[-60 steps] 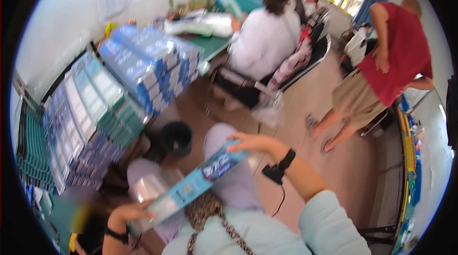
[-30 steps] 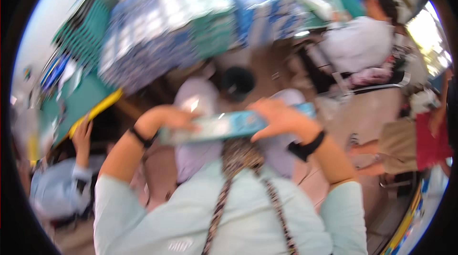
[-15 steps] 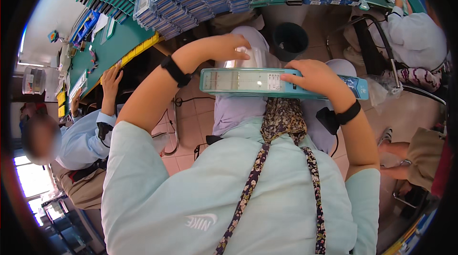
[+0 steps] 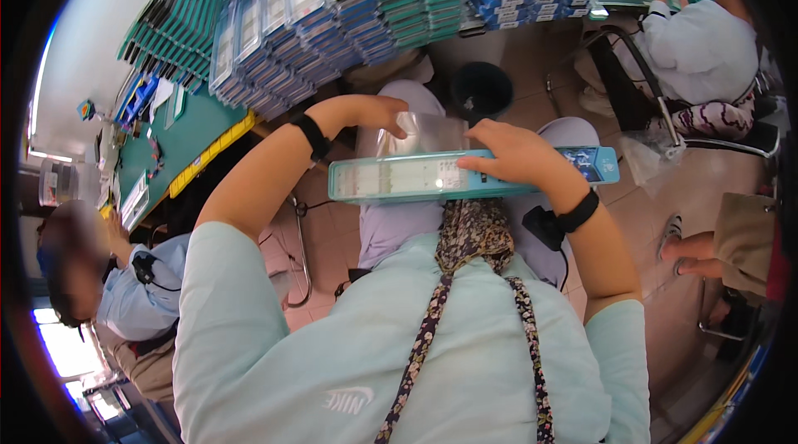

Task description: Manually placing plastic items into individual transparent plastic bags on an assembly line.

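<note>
Across my lap lies a long, narrow teal pack [image 4: 391, 178] with a pale face, apparently one of a thin stack. Its blue printed end points right. My right hand [image 4: 515, 153] is closed round it, the thumb on the face and the fingers over the far edge. Just beyond the pack is a piece of clear plastic [image 4: 424, 130], bent and shiny; whether it is a bag or a sleeve I cannot make out. My left hand [image 4: 384, 115] pinches its upper left edge, with the fingertips partly hidden.
Tall stacks of clear-lidded flat boxes [image 4: 291, 12] fill the far bench. A dark bucket [image 4: 482, 91] stands on the floor beyond my knees. One co-worker [image 4: 150, 278] sits at the left beside a green table [image 4: 195, 132]; another [image 4: 698, 53] sits at the far right.
The view has shifted, so the stacks look larger. More clear plastic shows behind the pack, near my left hand. The left co-worker's raised hand has come down from the table's edge.
</note>
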`<control>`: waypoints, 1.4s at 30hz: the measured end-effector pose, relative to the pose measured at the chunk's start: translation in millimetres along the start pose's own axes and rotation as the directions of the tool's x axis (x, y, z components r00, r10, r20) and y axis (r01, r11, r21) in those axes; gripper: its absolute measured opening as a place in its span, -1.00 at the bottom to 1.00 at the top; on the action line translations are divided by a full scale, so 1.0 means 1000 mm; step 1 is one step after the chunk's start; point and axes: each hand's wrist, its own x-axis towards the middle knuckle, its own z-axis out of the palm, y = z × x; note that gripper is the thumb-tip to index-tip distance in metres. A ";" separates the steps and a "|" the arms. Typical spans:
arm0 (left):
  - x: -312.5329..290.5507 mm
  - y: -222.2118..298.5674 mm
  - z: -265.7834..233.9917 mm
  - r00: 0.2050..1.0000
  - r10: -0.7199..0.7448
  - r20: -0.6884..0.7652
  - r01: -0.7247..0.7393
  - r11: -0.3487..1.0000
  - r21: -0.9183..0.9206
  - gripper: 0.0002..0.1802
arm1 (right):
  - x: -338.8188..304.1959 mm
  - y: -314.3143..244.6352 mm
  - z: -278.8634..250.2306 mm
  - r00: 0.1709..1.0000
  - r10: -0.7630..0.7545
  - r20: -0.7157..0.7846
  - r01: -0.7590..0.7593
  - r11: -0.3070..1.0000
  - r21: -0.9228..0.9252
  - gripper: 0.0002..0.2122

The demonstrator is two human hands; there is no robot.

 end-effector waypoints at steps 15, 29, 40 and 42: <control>0.018 0.069 -0.013 0.958 0.240 -0.157 -0.257 0.962 -0.095 -0.45 | 0.018 0.008 0.028 0.940 0.337 -0.044 -0.320 0.920 0.225 -0.44; 0.029 0.040 0.002 0.967 0.246 -0.067 -0.253 0.957 -0.138 -0.28 | 0.016 -0.004 0.029 0.911 0.145 -0.387 -0.091 0.984 0.155 -0.86; 0.010 0.023 0.006 0.996 -0.024 0.085 0.023 1.000 0.012 0.05 | 0.012 -0.001 0.003 0.836 0.045 -0.547 -0.153 0.976 -0.153 -0.92; 0.008 0.020 0.007 0.997 -0.022 0.081 0.022 1.000 -0.002 0.05 | 0.010 0.004 -0.011 0.789 0.037 -0.614 -0.171 0.972 -0.161 -0.90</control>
